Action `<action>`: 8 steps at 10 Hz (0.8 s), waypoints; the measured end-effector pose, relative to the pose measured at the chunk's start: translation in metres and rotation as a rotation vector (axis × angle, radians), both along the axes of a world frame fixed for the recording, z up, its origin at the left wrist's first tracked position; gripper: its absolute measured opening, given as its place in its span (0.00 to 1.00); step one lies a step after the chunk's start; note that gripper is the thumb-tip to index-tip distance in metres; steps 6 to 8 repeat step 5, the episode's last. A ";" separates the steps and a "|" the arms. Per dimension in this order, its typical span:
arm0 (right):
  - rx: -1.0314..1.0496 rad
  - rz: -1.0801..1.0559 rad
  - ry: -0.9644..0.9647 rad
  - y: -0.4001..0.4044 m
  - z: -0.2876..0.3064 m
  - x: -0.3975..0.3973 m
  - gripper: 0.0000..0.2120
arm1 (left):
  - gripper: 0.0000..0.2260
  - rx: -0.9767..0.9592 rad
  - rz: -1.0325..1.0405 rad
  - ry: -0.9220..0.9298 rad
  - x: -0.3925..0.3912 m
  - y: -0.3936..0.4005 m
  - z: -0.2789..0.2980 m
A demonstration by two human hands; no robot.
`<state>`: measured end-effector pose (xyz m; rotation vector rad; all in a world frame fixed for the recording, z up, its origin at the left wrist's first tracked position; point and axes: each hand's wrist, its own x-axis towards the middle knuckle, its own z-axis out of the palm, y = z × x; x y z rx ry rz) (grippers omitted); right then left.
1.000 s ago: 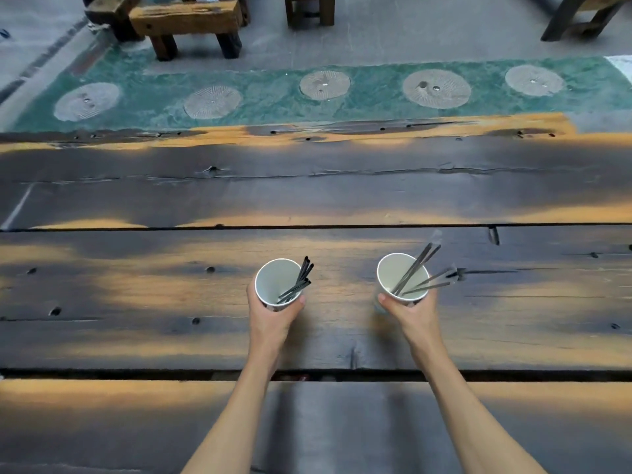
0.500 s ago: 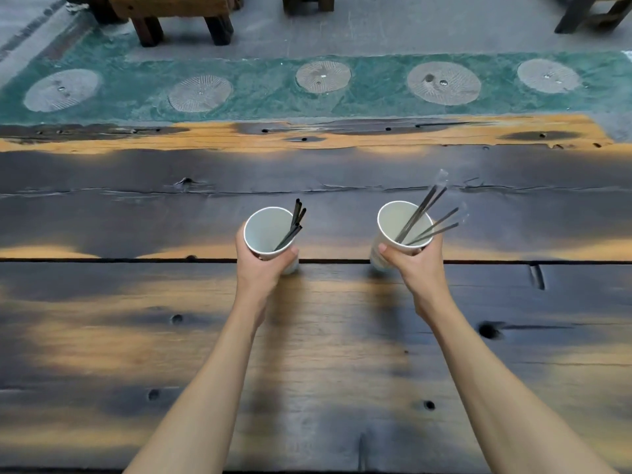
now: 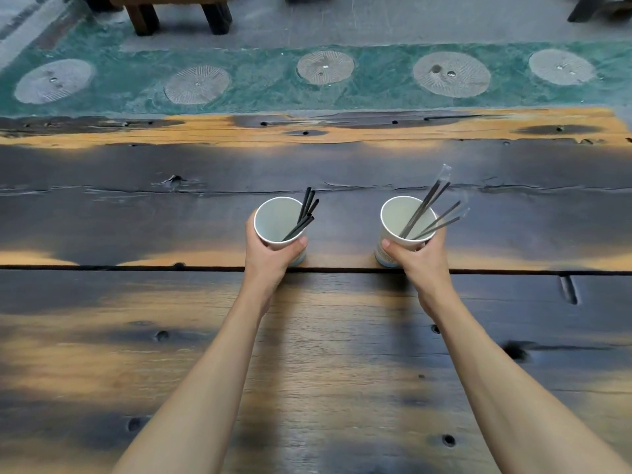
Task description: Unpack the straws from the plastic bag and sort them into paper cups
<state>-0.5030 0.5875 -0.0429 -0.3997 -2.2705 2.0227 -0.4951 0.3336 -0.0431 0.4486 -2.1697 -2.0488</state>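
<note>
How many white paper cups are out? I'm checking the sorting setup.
2. One white paper cup is in the left hand; the other is in the right hand. Both hold thin black straws and sit on the dark wooden table.

The light is soft and a bit dim, like daytime shade. The dark wood table [image 3: 102, 217] has warm yellow patches where light lands, brightest along its far edge. Long soft shadows run from the two arms toward the near edge of the table. The green floor strip [image 3: 266, 83] past the table looks paler and washed out. No strong glare shows, only a dull shine on the wood. The middle of the table looks sharp. The picture bends at its sides, so the table's far edge curves down. The clear wraps on the straws [image 3: 441, 213] above the table look faint and hard to see.
</note>
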 end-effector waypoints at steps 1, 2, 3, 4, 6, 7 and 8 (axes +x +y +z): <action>0.001 0.026 -0.019 0.002 -0.004 0.001 0.40 | 0.37 0.010 -0.017 -0.015 -0.001 0.001 -0.002; -0.036 0.063 -0.043 0.007 -0.003 0.004 0.43 | 0.45 0.005 -0.040 -0.055 0.002 -0.001 -0.002; -0.035 0.076 -0.090 0.013 0.005 0.016 0.46 | 0.53 -0.019 -0.032 -0.138 0.013 -0.002 0.005; 0.011 0.058 -0.149 0.017 0.019 0.040 0.49 | 0.55 -0.089 0.022 -0.204 0.033 -0.004 0.021; 0.015 0.013 -0.142 0.014 0.040 0.073 0.46 | 0.51 -0.175 0.070 -0.148 0.061 0.000 0.045; 0.015 0.013 -0.142 0.014 0.040 0.073 0.46 | 0.51 -0.175 0.070 -0.148 0.061 0.000 0.045; 0.015 0.013 -0.142 0.014 0.040 0.073 0.46 | 0.51 -0.175 0.070 -0.148 0.061 0.000 0.045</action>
